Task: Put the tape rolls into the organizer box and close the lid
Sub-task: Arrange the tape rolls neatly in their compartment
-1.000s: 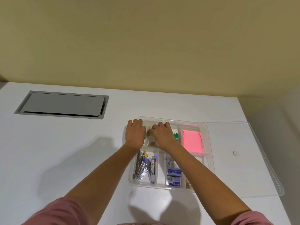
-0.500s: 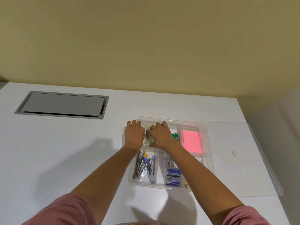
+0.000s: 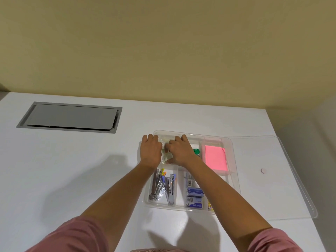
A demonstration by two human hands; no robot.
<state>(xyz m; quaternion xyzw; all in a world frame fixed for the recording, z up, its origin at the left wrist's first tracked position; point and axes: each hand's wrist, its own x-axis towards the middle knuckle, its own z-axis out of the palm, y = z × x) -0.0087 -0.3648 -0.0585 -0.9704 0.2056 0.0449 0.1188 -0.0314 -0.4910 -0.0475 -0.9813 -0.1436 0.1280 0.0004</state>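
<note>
a plain yellowish wall (image 3: 163, 48) rises behind a white bench (image 3: 63, 170). a grey flap panel (image 3: 70, 117) sits flush in the bench near its far left corner. soft shadows fall across the near edge.

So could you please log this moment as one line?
both hands in organizer box far-left compartment | tape rolls mostly hidden | lid off, right

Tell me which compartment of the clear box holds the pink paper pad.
The far right compartment holds the pink pad; the near compartments hold staplers and staple boxes.
</note>
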